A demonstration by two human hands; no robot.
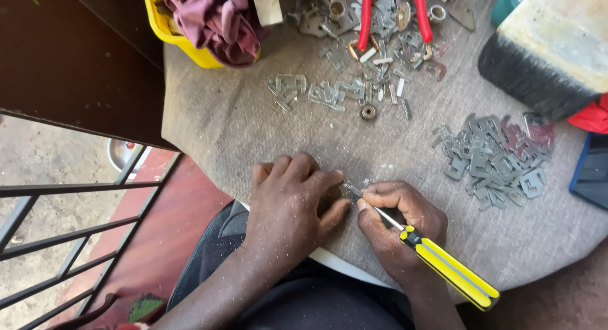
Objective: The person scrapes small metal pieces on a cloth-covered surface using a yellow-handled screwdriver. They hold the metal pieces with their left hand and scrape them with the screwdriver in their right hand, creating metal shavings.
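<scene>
My right hand [396, 225] grips a screwdriver [443, 263] with a yellow and black handle, its thin shaft angled up-left toward a small metal part [349, 189]. My left hand [292, 203] lies knuckles-up beside it, thumb and fingers pinching that small part against the grey cloth-covered table [240, 127]. Most of the part is hidden under my fingers.
A pile of flat grey metal pieces [497, 156] lies to the right. More pieces [323, 92] and red-handled pliers [392, 13] sit at the top. A yellow tub [174, 38] with maroon cloth is top left, a brush [544, 51] top right. Metal railing [69, 228] runs left.
</scene>
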